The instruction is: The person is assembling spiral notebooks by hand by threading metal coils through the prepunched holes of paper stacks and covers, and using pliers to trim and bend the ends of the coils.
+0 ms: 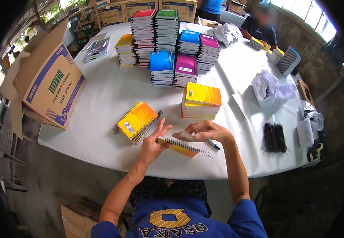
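My left hand (152,146) grips a small yellow-orange notebook (184,150) by its left end, above the table's near edge. A dark wire spiral (203,152) runs along the notebook's upper edge and sticks out past its right end. Over that edge, my right hand (209,131) is stretched out with its fingers pointing left, at or just above the spiral; contact is hard to tell. Left of my hands lies a small pile of yellow-orange spiral notebooks (136,119), with loose coil ends poking out. Beyond my right hand stands a taller stack of yellow notebooks (201,97).
Stacks of red (143,29), green (167,31), blue (162,63) and purple notebooks (185,67) stand farther back. A bundle of black spirals (274,138), plastic bags (271,89) and a pen (214,145) lie rightward. An open carton (54,85) stands left. Another person (261,27) handles notebooks far right.
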